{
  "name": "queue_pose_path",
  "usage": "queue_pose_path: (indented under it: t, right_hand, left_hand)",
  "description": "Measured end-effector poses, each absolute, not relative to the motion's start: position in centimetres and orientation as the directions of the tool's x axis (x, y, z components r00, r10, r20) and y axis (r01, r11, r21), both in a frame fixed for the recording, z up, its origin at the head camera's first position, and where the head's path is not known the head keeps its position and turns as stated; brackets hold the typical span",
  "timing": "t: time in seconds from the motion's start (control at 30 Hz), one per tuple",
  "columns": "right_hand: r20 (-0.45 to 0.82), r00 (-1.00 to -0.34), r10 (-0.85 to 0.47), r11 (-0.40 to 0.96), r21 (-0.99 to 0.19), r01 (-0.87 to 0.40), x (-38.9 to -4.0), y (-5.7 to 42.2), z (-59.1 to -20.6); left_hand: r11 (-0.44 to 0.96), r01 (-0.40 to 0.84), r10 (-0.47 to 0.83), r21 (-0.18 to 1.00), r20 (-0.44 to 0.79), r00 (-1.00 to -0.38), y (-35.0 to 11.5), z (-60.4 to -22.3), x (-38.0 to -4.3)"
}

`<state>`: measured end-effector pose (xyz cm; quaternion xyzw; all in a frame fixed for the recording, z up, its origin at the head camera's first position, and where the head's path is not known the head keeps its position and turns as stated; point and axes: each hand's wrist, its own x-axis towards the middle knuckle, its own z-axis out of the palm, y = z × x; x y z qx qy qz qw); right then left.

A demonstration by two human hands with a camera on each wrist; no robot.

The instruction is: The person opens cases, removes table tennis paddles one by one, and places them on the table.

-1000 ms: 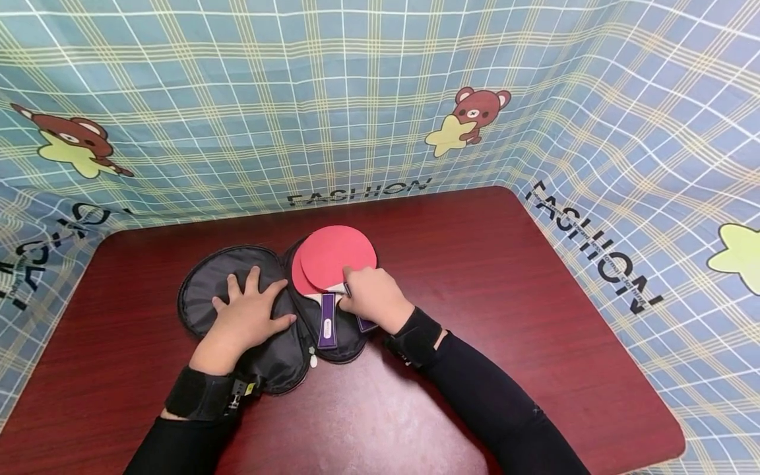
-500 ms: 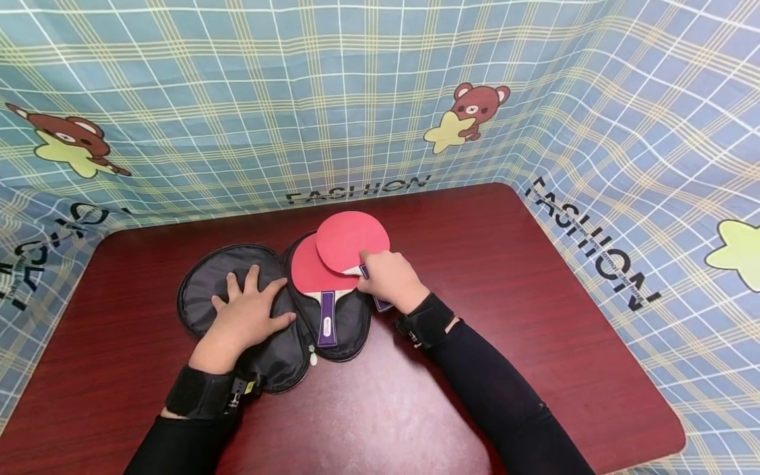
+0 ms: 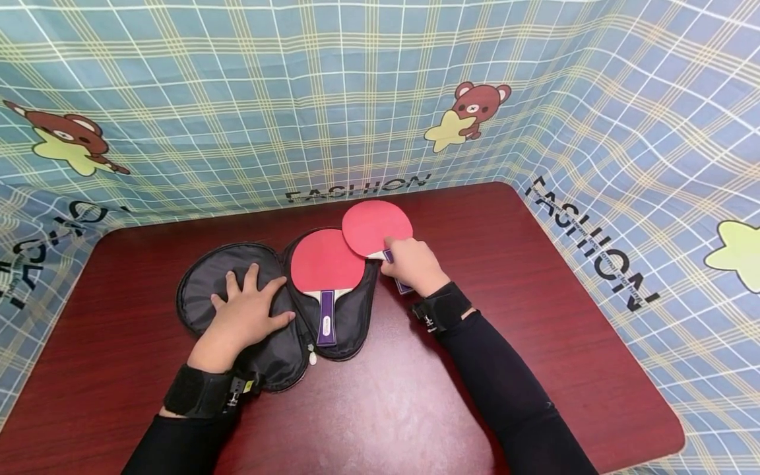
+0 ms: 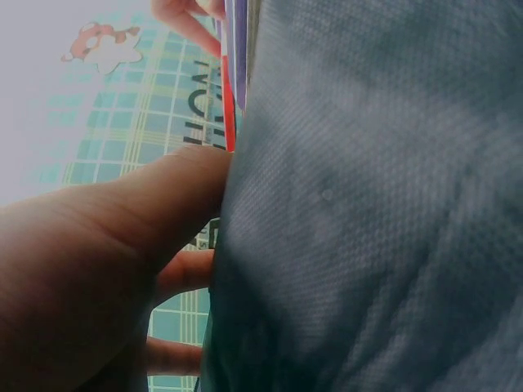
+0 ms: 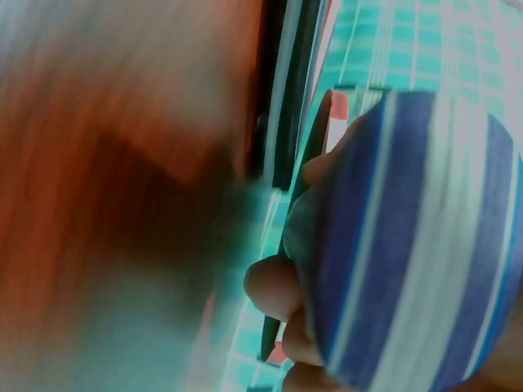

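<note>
In the head view, a black zippered paddle case lies spread in two halves on the table. My left hand rests on its left half with fingers spread. On the right half lies one red table tennis paddle, its purple handle toward me. My right hand grips a second red table tennis paddle by the handle, its blade overlapping the case's upper right edge in this view. The right wrist view shows the held handle's striped butt close up, with fingers curled round it. Dark case fabric fills much of the left wrist view.
The dark red table has rounded corners and reaches beyond the case on both sides. A blue checked cloth with bear prints hangs along its back and right sides. A white zipper pull hangs at the case's front.
My right hand has carried the held paddle up and to the right, off the other paddle, whose blade is now fully uncovered. The left hand has stayed on the case.
</note>
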<state>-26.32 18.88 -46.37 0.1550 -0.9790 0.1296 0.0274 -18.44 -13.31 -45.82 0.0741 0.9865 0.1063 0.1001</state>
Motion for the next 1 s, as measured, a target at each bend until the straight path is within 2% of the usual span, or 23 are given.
queue_pose_path:
  t: [0.67, 1.0]
  right_hand:
    - [0.022, -0.984, -0.177, 0.936, -0.305, -0.175, -28.5, 27.1, -46.3]
    - [0.005, -0.992, -0.13, 0.946, -0.298, -0.125, -29.1, 30.3, -46.3]
  left_hand:
    - [0.963, 0.133, 0.176, 0.233, -0.175, -0.969, -13.5, -45.9, -18.5]
    - [0.963, 0.137, 0.179, 0.234, -0.17, -0.969, -13.5, -46.1, -18.6]
